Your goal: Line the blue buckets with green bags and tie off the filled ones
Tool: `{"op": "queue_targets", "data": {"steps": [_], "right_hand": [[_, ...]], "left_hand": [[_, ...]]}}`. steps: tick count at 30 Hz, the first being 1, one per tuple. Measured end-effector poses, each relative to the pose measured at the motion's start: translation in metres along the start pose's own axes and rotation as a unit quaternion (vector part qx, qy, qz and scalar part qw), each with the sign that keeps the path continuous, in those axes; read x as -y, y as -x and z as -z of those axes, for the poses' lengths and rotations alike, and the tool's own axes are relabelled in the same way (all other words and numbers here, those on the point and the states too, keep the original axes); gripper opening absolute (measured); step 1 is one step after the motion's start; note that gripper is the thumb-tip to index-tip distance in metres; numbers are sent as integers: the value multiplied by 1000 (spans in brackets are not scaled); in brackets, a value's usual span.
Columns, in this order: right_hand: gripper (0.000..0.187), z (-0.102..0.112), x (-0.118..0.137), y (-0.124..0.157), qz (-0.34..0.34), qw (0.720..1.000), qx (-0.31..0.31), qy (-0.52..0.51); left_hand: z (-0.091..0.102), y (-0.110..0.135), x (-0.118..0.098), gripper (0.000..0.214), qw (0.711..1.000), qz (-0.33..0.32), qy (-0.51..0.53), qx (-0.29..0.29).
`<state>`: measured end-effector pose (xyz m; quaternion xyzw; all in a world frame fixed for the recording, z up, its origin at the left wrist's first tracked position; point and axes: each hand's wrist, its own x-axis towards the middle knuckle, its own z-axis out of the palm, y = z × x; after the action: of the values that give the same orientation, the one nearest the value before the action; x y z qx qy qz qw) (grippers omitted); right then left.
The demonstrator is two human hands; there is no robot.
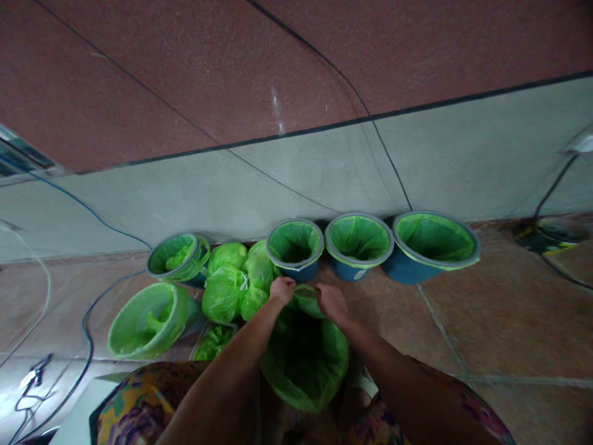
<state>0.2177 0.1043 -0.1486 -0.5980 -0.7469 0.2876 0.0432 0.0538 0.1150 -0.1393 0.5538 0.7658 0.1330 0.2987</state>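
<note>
A green plastic bag (pixel 312 395) lines a bin between my knees, its mouth wide and its inside dark. My left hand (pixel 283 289) pinches the bag's far edge on the left. On the right, my right hand (pixel 332 301) grips the same edge, a short span of film stretched between the two. The bin under the bag is mostly hidden. Just beyond my hands stands a small blue bin (pixel 296 272) with a grey rim and a green liner. Knotted green bags (pixel 225 290) lie in a heap left of my left hand.
Two more lined blue bins, a middle one (pixel 359 272) and a larger one (pixel 407 272), stand along the wall. At left are a lined bin (pixel 152 253) and a pale bin (pixel 115 337) with green film inside. Cables (pixel 88 334) cross the floor and wall.
</note>
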Motion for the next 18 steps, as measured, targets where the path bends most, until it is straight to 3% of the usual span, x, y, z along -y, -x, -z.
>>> {"op": "queue_targets", "data": {"steps": [3, 8, 12, 18], "right_hand": [[35, -4, -7, 4, -6, 1000, 21, 14], [33, -1, -14, 6, -11, 997, 66, 38], [36, -3, -18, 6, -37, 994, 91, 41], [35, -8, -24, 8, -56, 993, 102, 34]], "left_hand": [[-2, 5, 13, 22, 999, -17, -30, 38], [2, 11, 22, 25, 965, -137, -208, 84], [4, 11, 21, 26, 937, -110, -316, 98], [6, 11, 15, 26, 930, -109, -338, 96]]}}
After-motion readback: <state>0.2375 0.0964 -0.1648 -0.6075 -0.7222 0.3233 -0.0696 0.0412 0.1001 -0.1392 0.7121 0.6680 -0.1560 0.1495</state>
